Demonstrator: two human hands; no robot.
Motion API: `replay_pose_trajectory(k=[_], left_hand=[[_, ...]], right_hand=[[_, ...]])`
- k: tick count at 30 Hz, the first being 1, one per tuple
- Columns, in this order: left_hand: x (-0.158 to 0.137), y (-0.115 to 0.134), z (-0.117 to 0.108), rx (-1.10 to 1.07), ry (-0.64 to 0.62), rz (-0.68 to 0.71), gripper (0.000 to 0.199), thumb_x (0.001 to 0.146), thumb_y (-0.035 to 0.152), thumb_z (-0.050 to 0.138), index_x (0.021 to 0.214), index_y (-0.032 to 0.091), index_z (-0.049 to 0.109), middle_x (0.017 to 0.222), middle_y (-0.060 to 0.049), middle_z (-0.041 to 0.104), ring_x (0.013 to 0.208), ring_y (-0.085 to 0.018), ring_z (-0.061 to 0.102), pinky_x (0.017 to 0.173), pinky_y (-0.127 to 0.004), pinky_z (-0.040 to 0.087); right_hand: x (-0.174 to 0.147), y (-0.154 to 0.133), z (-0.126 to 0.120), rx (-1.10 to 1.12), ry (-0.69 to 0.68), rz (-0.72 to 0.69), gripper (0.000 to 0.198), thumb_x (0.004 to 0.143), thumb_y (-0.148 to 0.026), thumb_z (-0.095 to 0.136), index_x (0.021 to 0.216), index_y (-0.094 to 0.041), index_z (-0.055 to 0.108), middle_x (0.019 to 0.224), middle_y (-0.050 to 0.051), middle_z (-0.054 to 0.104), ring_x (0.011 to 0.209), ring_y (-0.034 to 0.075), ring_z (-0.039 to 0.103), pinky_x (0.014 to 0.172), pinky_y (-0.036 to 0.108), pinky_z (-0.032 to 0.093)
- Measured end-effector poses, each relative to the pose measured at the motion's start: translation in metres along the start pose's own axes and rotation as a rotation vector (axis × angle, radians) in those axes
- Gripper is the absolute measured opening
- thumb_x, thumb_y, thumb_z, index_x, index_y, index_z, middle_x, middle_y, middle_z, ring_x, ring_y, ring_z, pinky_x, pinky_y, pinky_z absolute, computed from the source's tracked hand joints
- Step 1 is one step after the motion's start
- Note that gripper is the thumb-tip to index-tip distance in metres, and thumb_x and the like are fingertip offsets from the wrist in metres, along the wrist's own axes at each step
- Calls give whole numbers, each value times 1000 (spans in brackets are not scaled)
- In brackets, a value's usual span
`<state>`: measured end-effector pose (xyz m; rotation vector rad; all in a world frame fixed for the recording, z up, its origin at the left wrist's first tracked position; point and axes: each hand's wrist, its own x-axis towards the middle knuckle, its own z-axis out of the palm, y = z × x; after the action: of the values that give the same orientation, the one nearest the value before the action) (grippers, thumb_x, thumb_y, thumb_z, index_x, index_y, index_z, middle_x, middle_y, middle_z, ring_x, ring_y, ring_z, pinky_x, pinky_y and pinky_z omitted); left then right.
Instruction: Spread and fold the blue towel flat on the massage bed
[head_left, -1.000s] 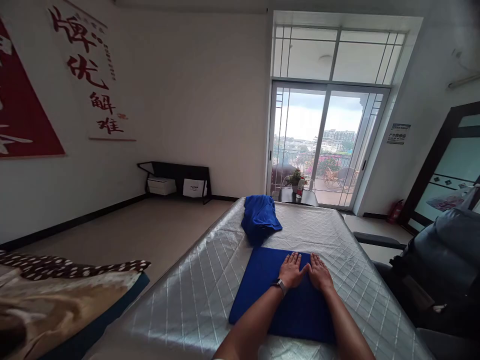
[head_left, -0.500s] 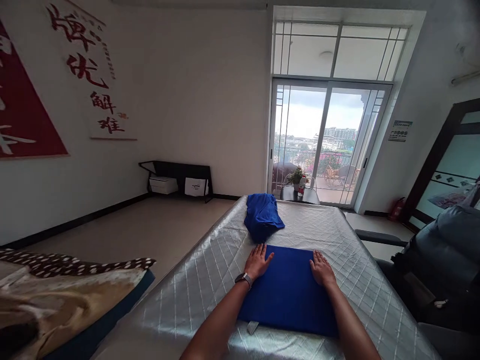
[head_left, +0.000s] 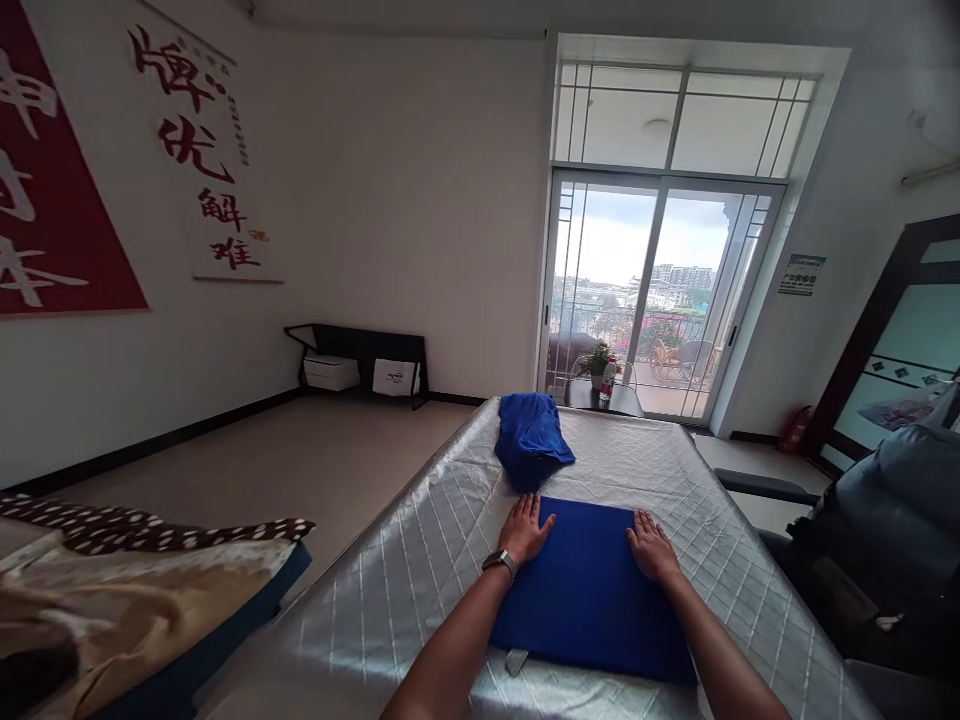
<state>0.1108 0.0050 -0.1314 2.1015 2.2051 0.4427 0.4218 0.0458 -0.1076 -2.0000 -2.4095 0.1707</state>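
A flat blue rectangle of folded cloth (head_left: pixel 592 600) lies on the silver quilted cover (head_left: pixel 420 550) in front of me. My left hand (head_left: pixel 526 530) rests flat at its far left edge, fingers stretched out, a watch on the wrist. At the far right edge my right hand (head_left: pixel 652 546) lies flat, its fingers pointing away from me. A small pale tag (head_left: pixel 516 661) pokes out from the near edge of the cloth. Just beyond my left hand, a second blue cloth (head_left: pixel 532 440) sits in a loose heap.
To the left is a brown and cream cloth pile (head_left: pixel 150 600). A dark bag (head_left: pixel 892 500) stands on the right. Past the table's far end, a small black table (head_left: pixel 600 398) holds a plant and a bottle (head_left: pixel 607 382). A black rack (head_left: pixel 367 350) stands by the wall.
The view has tilted slightly up and turned a little left. My hands stay flat at the sides of the blue cloth; the right thumb lies a little further along its edge.
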Motion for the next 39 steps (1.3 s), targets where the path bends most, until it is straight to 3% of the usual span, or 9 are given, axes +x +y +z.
replay_pose_trajectory(k=[9,12,15,22,25,27,30,39], left_hand=[[3,1,0,-6,0,-7,80,99,65,17,155,11,37,162,-16,35,152,-31,26,123,-47,21],[5,10,-3,-2,28,-21,82,99,65,17,154,8,39,158,-20,40,150,-36,30,122,-53,21],[5,44,-2,-15,66,31,85,99,65,13,154,5,39,156,-23,42,149,-39,31,121,-58,23],[-10,173,33,-104,22,340,70,103,52,17,157,12,36,159,-13,40,150,-27,33,122,-45,29],[-14,192,44,-124,-13,356,69,103,49,18,158,11,31,159,-13,39,150,-26,32,123,-45,29],[-17,187,46,-129,-27,340,69,103,49,16,158,11,30,160,-13,38,151,-25,30,123,-44,27],[-20,160,42,-123,-31,290,72,102,52,13,157,10,34,162,-13,35,153,-25,27,125,-44,24],[-43,31,0,-30,-9,-9,92,97,69,4,156,5,32,164,-17,30,153,-28,24,126,-46,19]], right_hand=[[-14,8,12,-7,18,-12,70,102,-44,16,161,-7,17,168,8,13,156,17,8,125,36,7],[-13,8,14,0,24,-9,70,101,-44,17,161,-7,18,168,8,14,156,18,9,125,36,8],[-12,7,14,11,35,-7,70,101,-44,17,161,-8,20,168,8,16,155,18,10,125,36,10],[-17,9,14,0,48,-29,68,101,-38,19,160,-6,21,168,9,15,155,18,10,125,34,8],[-18,10,13,-15,47,-40,69,100,-38,21,160,-5,20,168,9,15,155,18,10,125,33,8],[-17,10,13,-22,49,-40,70,101,-40,22,160,-5,19,168,10,15,156,19,9,125,34,9],[-15,9,13,-24,50,-39,69,101,-41,21,160,-4,21,167,11,15,156,19,8,125,35,9],[-14,6,15,4,63,0,68,102,-42,19,160,-6,21,168,10,13,155,19,12,125,36,8]])
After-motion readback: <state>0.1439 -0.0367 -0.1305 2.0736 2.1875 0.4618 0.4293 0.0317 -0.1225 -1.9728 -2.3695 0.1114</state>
